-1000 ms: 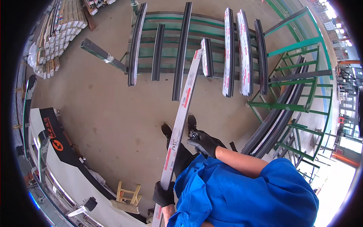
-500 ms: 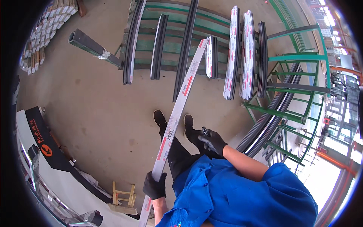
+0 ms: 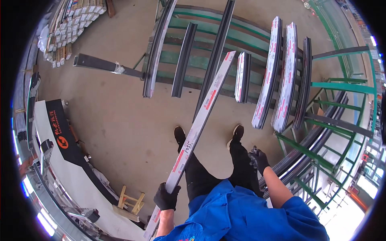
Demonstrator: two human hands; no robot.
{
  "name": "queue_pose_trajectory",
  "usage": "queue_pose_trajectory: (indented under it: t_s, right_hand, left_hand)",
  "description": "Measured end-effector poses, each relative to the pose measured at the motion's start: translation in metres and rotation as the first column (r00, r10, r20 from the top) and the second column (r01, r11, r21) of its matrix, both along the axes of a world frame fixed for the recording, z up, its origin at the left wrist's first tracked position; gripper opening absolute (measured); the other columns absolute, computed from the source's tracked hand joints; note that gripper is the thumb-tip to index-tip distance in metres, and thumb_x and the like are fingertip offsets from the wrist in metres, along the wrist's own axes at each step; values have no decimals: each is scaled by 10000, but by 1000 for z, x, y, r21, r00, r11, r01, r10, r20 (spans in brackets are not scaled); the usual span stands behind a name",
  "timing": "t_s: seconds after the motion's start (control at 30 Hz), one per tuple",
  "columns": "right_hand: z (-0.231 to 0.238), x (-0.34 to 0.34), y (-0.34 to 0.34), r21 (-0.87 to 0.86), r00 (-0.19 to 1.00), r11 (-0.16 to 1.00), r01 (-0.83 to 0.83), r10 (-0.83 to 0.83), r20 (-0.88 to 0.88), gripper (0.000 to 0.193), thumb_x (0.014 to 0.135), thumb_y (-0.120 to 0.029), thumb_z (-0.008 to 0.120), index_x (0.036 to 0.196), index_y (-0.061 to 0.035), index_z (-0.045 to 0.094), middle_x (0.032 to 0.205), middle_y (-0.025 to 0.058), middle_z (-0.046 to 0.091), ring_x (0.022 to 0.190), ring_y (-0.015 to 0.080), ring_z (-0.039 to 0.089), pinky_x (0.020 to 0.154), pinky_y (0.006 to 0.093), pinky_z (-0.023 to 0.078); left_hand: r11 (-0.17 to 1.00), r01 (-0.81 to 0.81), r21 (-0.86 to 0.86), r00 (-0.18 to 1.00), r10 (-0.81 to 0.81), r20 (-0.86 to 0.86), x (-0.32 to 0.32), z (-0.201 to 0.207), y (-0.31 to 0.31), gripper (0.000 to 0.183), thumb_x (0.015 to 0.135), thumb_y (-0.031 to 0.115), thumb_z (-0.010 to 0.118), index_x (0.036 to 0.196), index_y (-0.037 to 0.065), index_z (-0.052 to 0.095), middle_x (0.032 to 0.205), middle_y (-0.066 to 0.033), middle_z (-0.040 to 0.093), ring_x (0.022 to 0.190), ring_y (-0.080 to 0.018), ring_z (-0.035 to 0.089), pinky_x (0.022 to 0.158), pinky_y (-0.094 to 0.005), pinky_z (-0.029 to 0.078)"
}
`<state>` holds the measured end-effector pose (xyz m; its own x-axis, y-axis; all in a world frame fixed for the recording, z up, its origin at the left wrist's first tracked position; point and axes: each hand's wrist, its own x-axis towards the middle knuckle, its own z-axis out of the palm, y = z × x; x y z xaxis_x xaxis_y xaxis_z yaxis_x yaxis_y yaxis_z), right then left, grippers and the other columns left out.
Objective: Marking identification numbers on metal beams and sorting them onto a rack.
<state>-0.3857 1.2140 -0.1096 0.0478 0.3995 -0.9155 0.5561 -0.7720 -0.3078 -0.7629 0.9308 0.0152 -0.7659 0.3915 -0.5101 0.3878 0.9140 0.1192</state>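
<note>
My left hand (image 3: 167,196), in a black glove, is closed around a long profile bar (image 3: 197,126) in white film with red printed patches and handwritten black marks. The bar slants up and away to the right, its lower end leaving the view beside my forearm. Its far end overlaps the bars on the rack, and I cannot tell whether it touches them. My right hand (image 3: 259,160), also in a black glove, is off to the right, closed on a small dark marker pen (image 3: 255,150) that points upward.
A green rack (image 3: 193,60) ahead bears several dark and white-filmed profiles (image 3: 267,76). Green frames (image 3: 317,156) with long dark bars stand at right. At left are a white machine (image 3: 72,172) and a small wooden stool (image 3: 130,201). Stacked bars (image 3: 76,28) lie far left.
My right hand has moved right, away from the bar, with the marker pen. My feet stand wider apart. The rack has shifted rightward in view; my left hand still grips the bar.
</note>
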Motion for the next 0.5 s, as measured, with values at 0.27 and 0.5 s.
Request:
queue_pose_trajectory:
  t_s: [0.27,0.5]
  right_hand:
    - [-33,159,97,117,990,988,105,-115,82,393,899,-261,793,1218,-88,644,879,42,678,547,152,642,433,291,429]
    - [-69,251,111,101,959,955,278,-282,35,374,896,-273,768,1204,-96,650,853,43,672,558,170,663,402,302,428]
  left_hand:
    - [1000,-19,-24,999,20,40,126,-21,99,610,733,589,882,1059,101,716,905,-191,768,854,-415,746,752,-505,590]
    - [999,10,34,1000,-10,11,184,-27,187,559,752,528,865,1055,79,724,905,-207,767,856,-426,747,757,-511,595]
